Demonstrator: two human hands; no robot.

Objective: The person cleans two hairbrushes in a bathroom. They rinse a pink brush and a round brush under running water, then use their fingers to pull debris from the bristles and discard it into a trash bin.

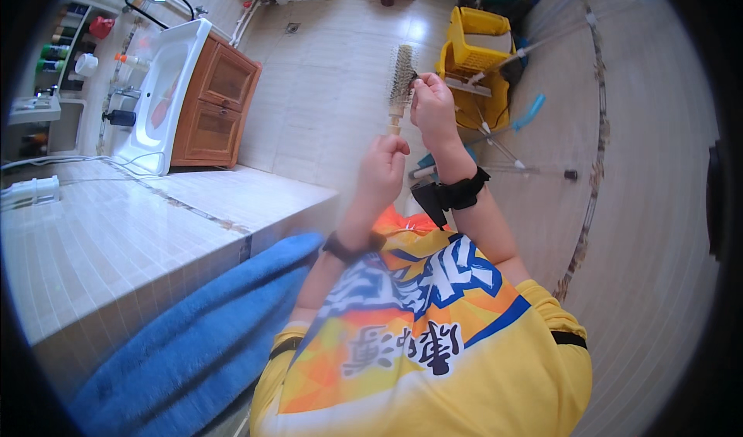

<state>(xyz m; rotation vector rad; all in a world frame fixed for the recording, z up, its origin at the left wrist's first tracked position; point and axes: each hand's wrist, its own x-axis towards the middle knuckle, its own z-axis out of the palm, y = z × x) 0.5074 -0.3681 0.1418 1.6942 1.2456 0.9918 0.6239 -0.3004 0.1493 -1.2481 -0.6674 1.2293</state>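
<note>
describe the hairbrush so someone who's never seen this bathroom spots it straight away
Find the yellow bucket, upper right of centre. Just left of it, the left hand holds the hairbrush by its pale handle, the right hand at its bristles. Its rounded, bristled barrel sets it apart from the smooth-sided bucket.

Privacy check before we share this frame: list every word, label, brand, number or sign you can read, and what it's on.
Yellow shirt: large white lettering outlined in blue, partly blurred; wording not copied here.
Same shirt, lower: smaller characters, dark ones at right, paler and blurred at left; not copied either.
Green bottles at far left: any labels too small to read.
Round hairbrush: no text visible.
</note>
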